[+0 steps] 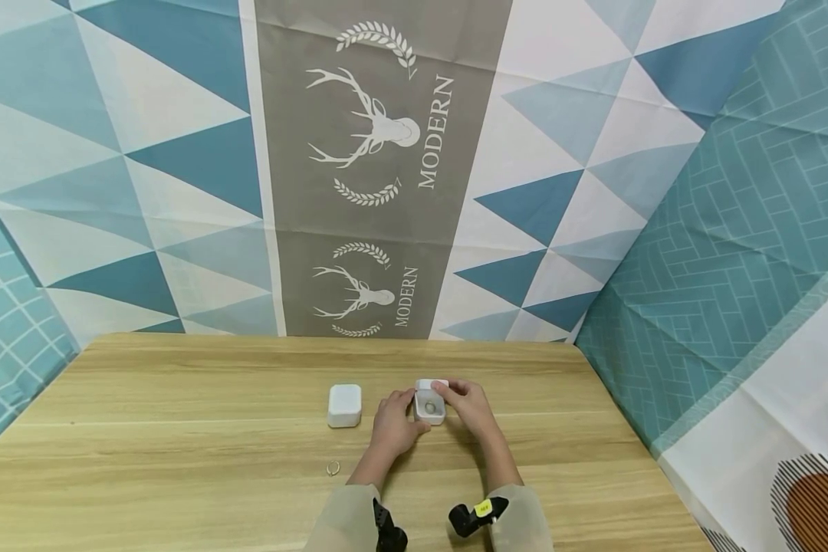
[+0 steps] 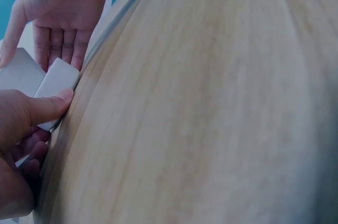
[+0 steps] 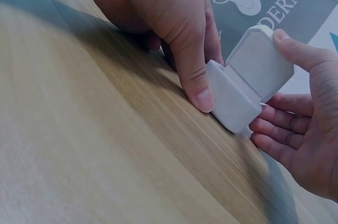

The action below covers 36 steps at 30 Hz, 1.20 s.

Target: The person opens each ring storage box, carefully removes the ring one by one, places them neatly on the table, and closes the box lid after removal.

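Observation:
An open white ring box (image 1: 430, 418) stands on the table with its lid (image 3: 259, 63) raised; in the head view a ring (image 1: 431, 407) shows inside. My left hand (image 1: 395, 423) grips the base (image 3: 235, 100) from the left, its thumb against the front wall. At the lid's right edge, the thumb of my right hand (image 1: 471, 405) touches the lid, with the fingers around the far side. In the left wrist view, the left hand (image 2: 21, 123) presses its thumb on the base, and the right hand (image 2: 68, 2) is beyond the box.
A second white box (image 1: 345, 405), its lid down, stands left of my left hand. Nearer me on the wooden table (image 1: 179, 429) lies a loose ring (image 1: 333, 468). A patterned cloth (image 1: 359, 230) hangs behind the table's far edge.

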### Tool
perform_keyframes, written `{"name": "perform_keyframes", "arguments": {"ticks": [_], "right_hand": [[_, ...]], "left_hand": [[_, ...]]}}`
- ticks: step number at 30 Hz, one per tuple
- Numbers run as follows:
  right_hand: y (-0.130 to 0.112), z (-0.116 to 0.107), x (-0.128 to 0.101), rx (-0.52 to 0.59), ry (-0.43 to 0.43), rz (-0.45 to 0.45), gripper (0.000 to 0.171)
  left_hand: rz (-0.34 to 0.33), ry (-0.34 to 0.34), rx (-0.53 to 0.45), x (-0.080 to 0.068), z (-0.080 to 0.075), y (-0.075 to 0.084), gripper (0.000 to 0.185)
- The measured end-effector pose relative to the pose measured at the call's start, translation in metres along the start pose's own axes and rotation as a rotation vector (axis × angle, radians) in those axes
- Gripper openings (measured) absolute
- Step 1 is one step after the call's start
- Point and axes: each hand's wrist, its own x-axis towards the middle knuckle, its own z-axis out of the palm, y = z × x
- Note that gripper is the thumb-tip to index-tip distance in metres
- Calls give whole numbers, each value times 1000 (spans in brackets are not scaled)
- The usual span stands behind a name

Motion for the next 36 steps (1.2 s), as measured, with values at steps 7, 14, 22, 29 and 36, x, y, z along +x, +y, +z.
{"name": "perform_keyframes", "arguments": {"ticks": [7,14,22,29,36], "right_hand": [[-13,-2,-7,2,-25,20,57],[-18,-2,-10,16,-30,21,58],[-1,1,1,28,-12,17,65],[-22,-2,-11,22,-24,30,60],[-33,-2,-18,-20,-20,21,57]], "left_hand": [[2,-2,2,1,2,-2,66],[7,-5,8,1,2,-2,66],[19,1,5,1,1,-2,65],[19,-1,8,0,1,-2,66],[5,-1,0,1,1,-2,66]]}}
